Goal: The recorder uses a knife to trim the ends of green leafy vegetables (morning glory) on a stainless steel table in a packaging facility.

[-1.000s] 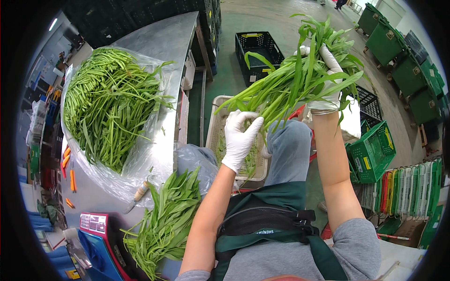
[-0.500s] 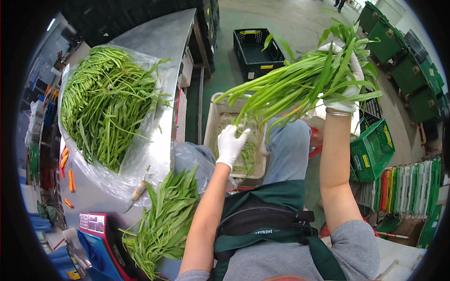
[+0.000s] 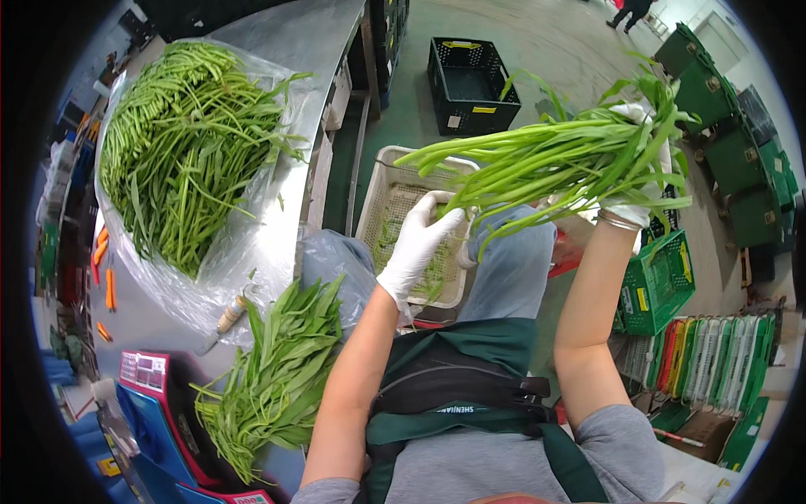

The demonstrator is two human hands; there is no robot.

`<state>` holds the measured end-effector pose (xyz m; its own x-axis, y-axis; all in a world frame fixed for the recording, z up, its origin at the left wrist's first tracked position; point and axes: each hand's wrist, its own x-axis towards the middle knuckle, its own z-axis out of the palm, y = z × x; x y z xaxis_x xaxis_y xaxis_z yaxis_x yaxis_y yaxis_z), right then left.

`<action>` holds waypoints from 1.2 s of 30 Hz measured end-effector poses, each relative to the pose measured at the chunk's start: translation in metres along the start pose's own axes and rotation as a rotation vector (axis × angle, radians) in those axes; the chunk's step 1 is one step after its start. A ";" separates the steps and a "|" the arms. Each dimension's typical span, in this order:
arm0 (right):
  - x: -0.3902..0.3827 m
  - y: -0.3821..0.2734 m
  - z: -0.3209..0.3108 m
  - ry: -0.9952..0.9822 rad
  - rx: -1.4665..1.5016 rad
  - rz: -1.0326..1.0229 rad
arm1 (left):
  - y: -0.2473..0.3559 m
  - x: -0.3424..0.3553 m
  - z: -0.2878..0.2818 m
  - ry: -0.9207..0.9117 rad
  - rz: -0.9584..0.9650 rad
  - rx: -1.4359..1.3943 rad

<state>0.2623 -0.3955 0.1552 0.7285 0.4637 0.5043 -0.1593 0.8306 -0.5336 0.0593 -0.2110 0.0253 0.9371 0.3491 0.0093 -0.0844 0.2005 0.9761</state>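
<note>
Holding a bundle of water spinach (by its look) (image 3: 537, 155) out in front: the right hand (image 3: 663, 160), gloved in white, grasps it at the leafy end. From this grip the bare stems reach leftward, long axis running across the body and close to level, butts loosely fanned out.

Left hand (image 3: 413, 252), gloved likewise, is the nearer to the stem butts. It sits left of the right grip and closer to the body, thumb and fingers curled just under the lower stems. Cannot tell whether it pinches a piece or is merely bent; a bit of green shows at the fingertips.

Appearance of bundle: pale, glossy green stems, fairly straight; leaves narrow, darker, some drooping around the right grip and hiding part of the glove.

Below the left grip: pale perforated basket (image 3: 375, 189) with loose green scraps inside. Beyond the stems, away from the body: black crate (image 3: 474, 113) on the floor. Left of the left grip: metal desk (image 3: 290, 42) with a large heap of greens (image 3: 201, 151) on clear plastic sheeting (image 3: 180, 290). Toward the body from that heap: wooden-handled knife (image 3: 231, 315), then a smaller leafy pile (image 3: 277, 361). Nearer the body than the right grip, at its right: green crate (image 3: 659, 281).
</note>
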 end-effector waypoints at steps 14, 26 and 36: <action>-0.060 0.030 0.024 0.424 0.009 0.073 | -0.053 0.001 -0.020 0.034 -0.235 0.985; -0.079 0.008 -0.004 0.226 0.259 -0.039 | -0.046 0.000 -0.025 0.197 -0.099 0.505; -0.072 0.015 0.024 0.367 0.086 -0.143 | 0.011 -0.005 -0.014 0.011 -0.338 0.279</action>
<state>0.1909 -0.4086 0.1272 0.9344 0.2136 0.2850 -0.0831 0.9089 -0.4088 0.0490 -0.1976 0.0330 0.8923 0.3165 -0.3219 0.3229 0.0508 0.9451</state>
